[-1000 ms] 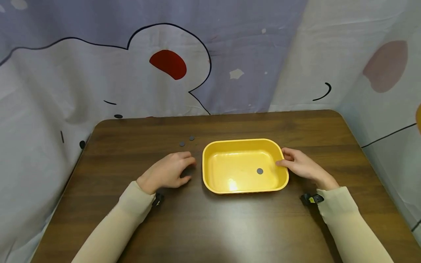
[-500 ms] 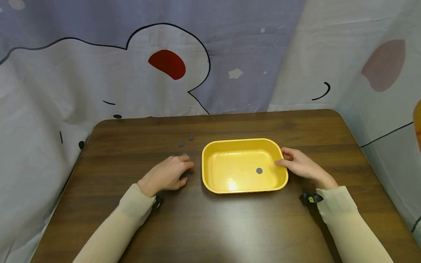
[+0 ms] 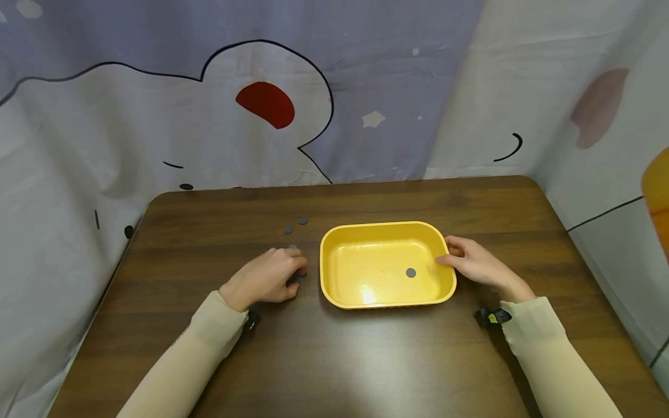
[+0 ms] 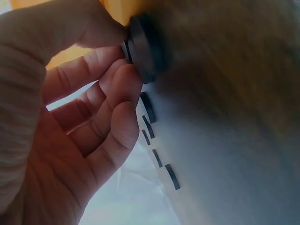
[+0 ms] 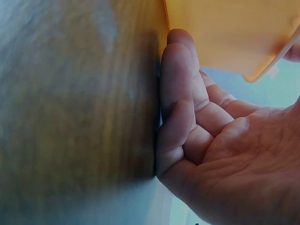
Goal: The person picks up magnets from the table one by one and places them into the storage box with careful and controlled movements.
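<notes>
My left hand (image 3: 263, 280) is low over the table, left of a yellow plastic tray (image 3: 334, 293). In the left wrist view its thumb and forefinger pinch the thin edge of a small dark grey disc (image 4: 127, 50). Another grey disc (image 4: 149, 49) is right beside the fingertips, and several more stand in a row beyond it. My right hand (image 3: 478, 265) grips the tray's right end, thumb over the rim and fingers outside. One grey disc (image 3: 410, 273) lies flat inside the tray. The left palm partly hides the discs below it from above.
Two loose grey discs, a nearer disc (image 3: 288, 230) and a farther disc (image 3: 303, 220), lie on the brown wooden table (image 3: 392, 360) behind the left hand. A patterned curtain (image 3: 387, 87) hangs along the table's back and sides.
My left hand has come slightly back towards me and its thumb and fingers have closed together, uncovering discs behind it. The right hand and tray have stayed in place.
</notes>
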{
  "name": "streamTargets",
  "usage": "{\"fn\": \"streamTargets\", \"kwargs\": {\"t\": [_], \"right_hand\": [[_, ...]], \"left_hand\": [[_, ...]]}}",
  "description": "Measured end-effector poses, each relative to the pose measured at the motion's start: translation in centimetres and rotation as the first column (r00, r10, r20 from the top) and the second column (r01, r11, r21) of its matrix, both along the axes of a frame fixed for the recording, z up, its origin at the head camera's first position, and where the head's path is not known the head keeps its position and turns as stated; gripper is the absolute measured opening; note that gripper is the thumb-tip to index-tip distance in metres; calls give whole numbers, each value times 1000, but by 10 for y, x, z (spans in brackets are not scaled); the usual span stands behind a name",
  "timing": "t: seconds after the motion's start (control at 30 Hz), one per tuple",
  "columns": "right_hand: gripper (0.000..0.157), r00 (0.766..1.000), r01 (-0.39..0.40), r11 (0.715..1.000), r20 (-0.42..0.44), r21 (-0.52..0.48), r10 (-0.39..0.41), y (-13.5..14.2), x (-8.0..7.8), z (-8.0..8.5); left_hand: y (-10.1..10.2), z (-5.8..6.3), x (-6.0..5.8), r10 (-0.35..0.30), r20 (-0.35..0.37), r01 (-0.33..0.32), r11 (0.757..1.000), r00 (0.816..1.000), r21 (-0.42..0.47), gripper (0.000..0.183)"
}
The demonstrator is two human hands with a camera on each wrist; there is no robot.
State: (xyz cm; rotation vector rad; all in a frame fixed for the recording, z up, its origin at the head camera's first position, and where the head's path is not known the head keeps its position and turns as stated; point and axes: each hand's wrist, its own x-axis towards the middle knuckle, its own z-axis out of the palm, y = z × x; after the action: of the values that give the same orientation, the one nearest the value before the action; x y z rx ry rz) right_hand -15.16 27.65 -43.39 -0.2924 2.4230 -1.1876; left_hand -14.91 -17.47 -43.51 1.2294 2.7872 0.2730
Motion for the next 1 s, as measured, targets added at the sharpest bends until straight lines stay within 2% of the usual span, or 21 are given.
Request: {"fn": "streamTargets", "kwargs": {"t": [0.23, 0.63, 0.8, 1.0], "right_hand": [[44, 1000, 8, 1000, 12, -2, -8, 0, 0, -1], [43, 1000, 8, 1000, 6, 18, -8, 2, -1, -2], [44, 1000, 5, 1000, 5, 14, -5, 1, -1, -1], [46, 1000, 2, 1000, 2, 29, -2, 1, -1, -1]], "left_hand": [[-3, -2, -4, 25, 47, -26, 999, 999, 20, 14], [-4, 2, -5, 17, 42, -19, 999, 999, 33, 14], [-3, 13, -5, 15, 16, -16, 999, 1000, 51, 13], [4, 35, -7, -6, -25, 8, 995, 1000, 97, 13]]}}
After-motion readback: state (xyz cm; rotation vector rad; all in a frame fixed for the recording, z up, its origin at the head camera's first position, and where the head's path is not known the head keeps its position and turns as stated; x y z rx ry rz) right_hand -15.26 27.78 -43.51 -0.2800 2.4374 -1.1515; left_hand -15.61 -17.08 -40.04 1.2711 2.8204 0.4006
